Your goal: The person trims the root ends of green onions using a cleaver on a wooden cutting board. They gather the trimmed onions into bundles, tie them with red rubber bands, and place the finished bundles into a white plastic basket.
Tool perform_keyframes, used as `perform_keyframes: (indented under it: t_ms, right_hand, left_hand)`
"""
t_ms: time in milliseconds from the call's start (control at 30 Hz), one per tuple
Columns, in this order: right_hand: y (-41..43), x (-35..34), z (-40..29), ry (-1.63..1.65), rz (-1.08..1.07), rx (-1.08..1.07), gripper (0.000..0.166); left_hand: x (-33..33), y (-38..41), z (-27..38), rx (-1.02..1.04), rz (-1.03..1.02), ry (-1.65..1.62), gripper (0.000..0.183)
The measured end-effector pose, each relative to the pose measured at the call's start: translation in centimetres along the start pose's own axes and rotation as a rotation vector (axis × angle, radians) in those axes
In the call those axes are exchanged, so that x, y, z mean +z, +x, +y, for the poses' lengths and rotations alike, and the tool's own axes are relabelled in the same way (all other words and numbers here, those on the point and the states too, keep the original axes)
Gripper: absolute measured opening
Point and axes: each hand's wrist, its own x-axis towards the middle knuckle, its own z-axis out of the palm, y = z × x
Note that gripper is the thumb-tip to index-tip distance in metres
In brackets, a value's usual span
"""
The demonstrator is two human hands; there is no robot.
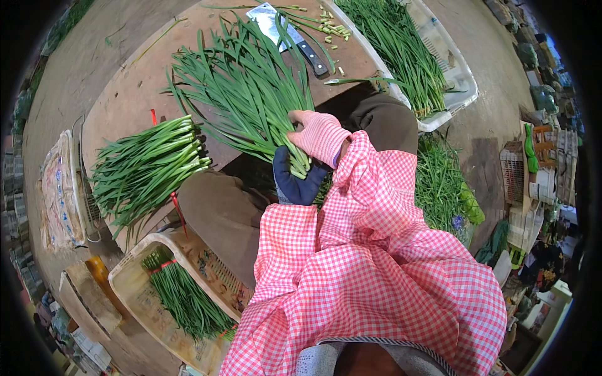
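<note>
A loose bunch of garlic chives (pixel 244 89) is held over my lap, its leaves fanned across the round wooden board (pixel 127 89). My right hand (pixel 320 134), in a pink striped knit glove, grips the stems near their pale lower ends. Below it, my left hand (pixel 301 181), in a dark blue glove, cups those stem ends between thumb and fingers. A cleaver (pixel 287 33) with a black handle lies beyond the leaves, some of them crossing it. To the left, a second pile of chives (pixel 150 164) rests on the board over a red tie (pixel 176 207).
Short cut stem pieces (pixel 334 30) lie near the cleaver. At upper right, a white plastic crate (pixel 461 89) holds long chives. A crate (pixel 127 277) at lower left contains red-tied bunches. Loose green trimmings (pixel 437 183) are heaped right of my knee.
</note>
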Motion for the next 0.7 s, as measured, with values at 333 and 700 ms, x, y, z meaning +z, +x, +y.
perform_keyframes:
  t_ms: [333,700]
  right_hand:
    - [-1.5,-0.3,0.2,0.04,-0.067,0.003,0.051]
    - [-3.0,-2.7,1.5,0.513,0.192,-0.005,0.043]
  left_hand:
    - [0.6,-0.1,0.0,0.01,-0.1,-0.008,0.05]
    - [2.1,-0.5,-0.6,0.059,-0.081,-0.032,0.048]
